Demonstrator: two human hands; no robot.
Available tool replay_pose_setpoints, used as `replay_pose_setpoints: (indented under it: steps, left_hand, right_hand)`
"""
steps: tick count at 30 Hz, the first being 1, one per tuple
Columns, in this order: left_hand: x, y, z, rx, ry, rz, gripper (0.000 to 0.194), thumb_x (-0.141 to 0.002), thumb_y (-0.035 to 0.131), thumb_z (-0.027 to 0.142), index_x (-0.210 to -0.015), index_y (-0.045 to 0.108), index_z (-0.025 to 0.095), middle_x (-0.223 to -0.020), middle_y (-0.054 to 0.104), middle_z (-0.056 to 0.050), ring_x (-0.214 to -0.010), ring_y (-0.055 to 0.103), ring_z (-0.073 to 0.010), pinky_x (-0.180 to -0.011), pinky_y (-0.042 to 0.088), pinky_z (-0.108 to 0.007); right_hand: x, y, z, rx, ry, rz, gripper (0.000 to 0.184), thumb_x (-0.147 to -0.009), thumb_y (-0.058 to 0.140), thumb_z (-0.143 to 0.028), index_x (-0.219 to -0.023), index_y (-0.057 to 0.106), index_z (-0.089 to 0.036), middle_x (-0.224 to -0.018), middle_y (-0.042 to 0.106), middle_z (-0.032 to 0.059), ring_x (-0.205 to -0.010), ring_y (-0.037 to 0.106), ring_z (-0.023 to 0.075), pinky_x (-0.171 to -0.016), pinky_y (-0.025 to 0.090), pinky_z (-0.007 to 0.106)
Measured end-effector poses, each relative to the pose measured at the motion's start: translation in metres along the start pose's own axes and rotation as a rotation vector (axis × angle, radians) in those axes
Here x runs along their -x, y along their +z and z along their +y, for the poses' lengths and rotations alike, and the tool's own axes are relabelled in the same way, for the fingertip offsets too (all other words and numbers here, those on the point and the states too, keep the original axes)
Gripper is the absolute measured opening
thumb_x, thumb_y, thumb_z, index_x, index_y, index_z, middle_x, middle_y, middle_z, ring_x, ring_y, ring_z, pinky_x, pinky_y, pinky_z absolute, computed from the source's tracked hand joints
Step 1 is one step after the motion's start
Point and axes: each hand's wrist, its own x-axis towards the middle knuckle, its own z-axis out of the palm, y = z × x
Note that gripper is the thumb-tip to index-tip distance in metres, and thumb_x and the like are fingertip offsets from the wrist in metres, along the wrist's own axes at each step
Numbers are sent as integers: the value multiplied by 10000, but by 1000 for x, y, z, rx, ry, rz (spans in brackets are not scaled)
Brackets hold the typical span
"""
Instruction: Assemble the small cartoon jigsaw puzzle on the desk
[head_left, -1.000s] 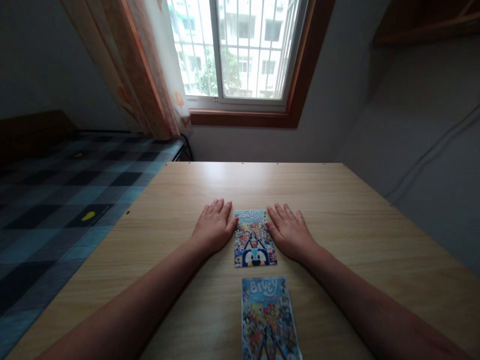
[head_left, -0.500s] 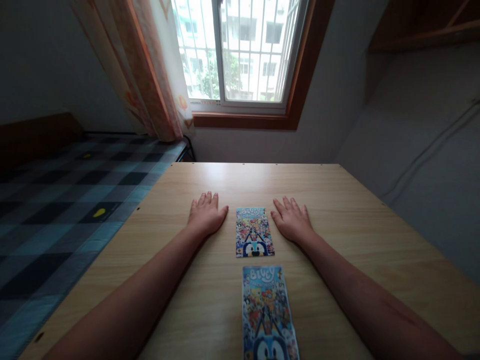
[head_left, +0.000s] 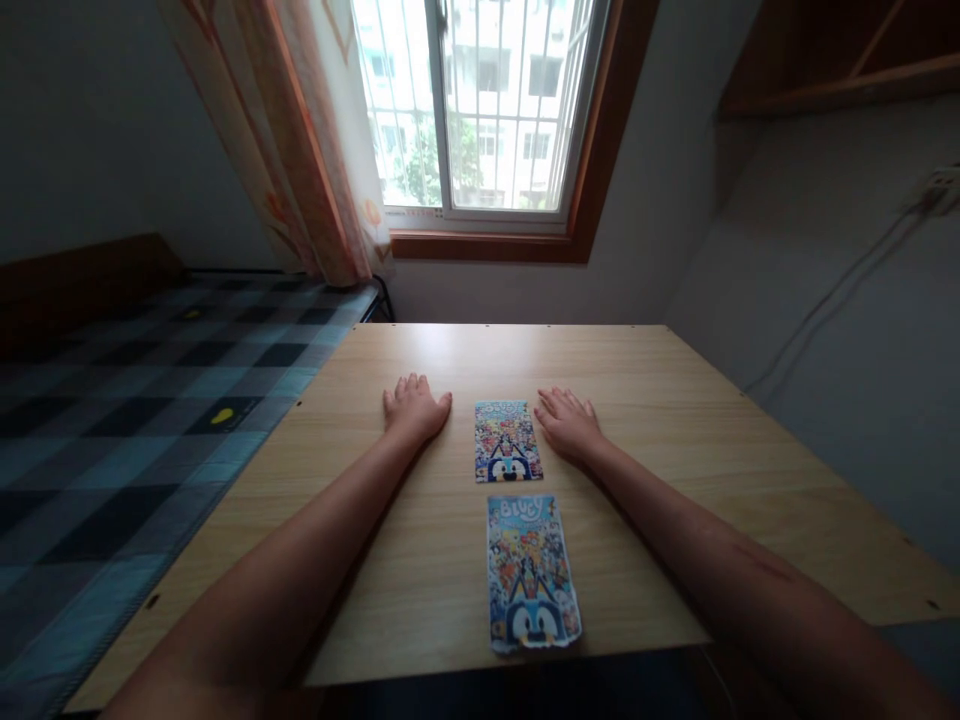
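Note:
Both of my hands lie flat, palms down, on a light wooden table (head_left: 675, 420). My left hand (head_left: 413, 407) rests a little to the left of a small colourful picture card (head_left: 507, 441), fingers stretched out and holding nothing. My right hand (head_left: 568, 422) lies just to the right of the same card, fingers spread and empty. Neither hand touches the card. A second, longer colourful printed packet (head_left: 532, 571) with a blue cartoon dog lies nearer to me, its lower end at the table's front edge.
A bed with a blue and black checked cover (head_left: 127, 420) adjoins the table's left side. Behind the table is a barred window (head_left: 480, 110) with an orange curtain (head_left: 300, 150). A grey wall with a cable (head_left: 825, 300) runs along the right.
Both hands slid outward, away from the far card, and now lie apart from it. The view has pulled back, so the table's front edge and the whole near packet now show.

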Motion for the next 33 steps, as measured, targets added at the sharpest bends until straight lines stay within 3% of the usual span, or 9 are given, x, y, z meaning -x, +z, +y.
replay_pose_setpoints:
  steps: [5,9,12,14,19,22,25,29,33]
  left_hand:
    - [1,0,1,25,-41,14,772,-918,330,557,-1534,374,94,-1632,309,-151,-1515,234,-333,-1227,172,-552]
    - [2,0,-2,45,-67,51,728,-916,349,530,-1511,417,116,-1615,352,-141,-1502,265,-328,-1225,184,-543]
    - [2,1,-3,47,-86,66,697,-913,360,519,-1492,448,141,-1610,366,-135,-1498,267,-337,-1217,180,-570]
    - [2,2,-3,46,-105,75,688,-910,363,521,-1484,462,154,-1608,369,-131,-1497,262,-347,-1208,177,-596]
    - [1,2,-5,59,-115,99,685,-905,362,522,-1463,487,145,-1583,405,-153,-1484,285,-358,-1190,195,-620]
    - [2,2,-6,62,-109,114,666,-905,366,512,-1451,503,155,-1567,425,-166,-1476,296,-370,-1180,202,-628]
    - [2,3,-5,57,-109,118,662,-908,359,509,-1453,502,162,-1566,425,-172,-1475,296,-376,-1178,196,-631]
    - [2,4,-5,42,-103,133,652,-911,351,494,-1442,514,150,-1555,439,-176,-1463,315,-370,-1176,205,-631]
    - [1,4,-5,31,-91,140,646,-916,339,483,-1434,516,140,-1548,446,-181,-1456,327,-360,-1173,211,-636]
  right_hand:
    - [0,4,-32,-284,7,-50,576,-987,400,-395,-1526,433,-195,-1628,330,91,-1539,199,269,-1248,91,527]
    - [-8,-10,-34,-698,-39,111,612,-894,472,-294,-1487,488,-145,-1574,431,96,-1483,345,224,-1244,212,385]
    - [-10,-25,-32,-1000,21,153,682,-839,497,-257,-1512,451,-150,-1558,455,102,-1440,416,238,-1213,286,406]
    - [-6,-34,-34,-1078,49,122,706,-837,484,-245,-1534,414,-154,-1558,453,108,-1435,422,243,-1194,315,420]
    - [9,-42,-56,-845,12,110,682,-916,347,-259,-1588,301,-151,-1576,428,88,-1431,430,228,-1163,358,409]
    - [15,-33,-70,-533,-18,138,679,-939,263,-247,-1600,238,-96,-1610,365,83,-1449,400,198,-1170,346,354]
    - [21,-14,-82,-298,-123,52,687,-919,313,-248,-1584,282,-76,-1632,320,87,-1502,299,191,-1216,259,327]
    - [31,11,-94,-30,-208,-97,703,-964,392,-398,-1579,289,-72,-1658,225,157,-1538,177,321,-1245,137,486]
    - [37,26,-96,76,-225,-118,754,-984,364,-503,-1588,252,-66,-1662,184,183,-1542,134,347,-1241,67,531]
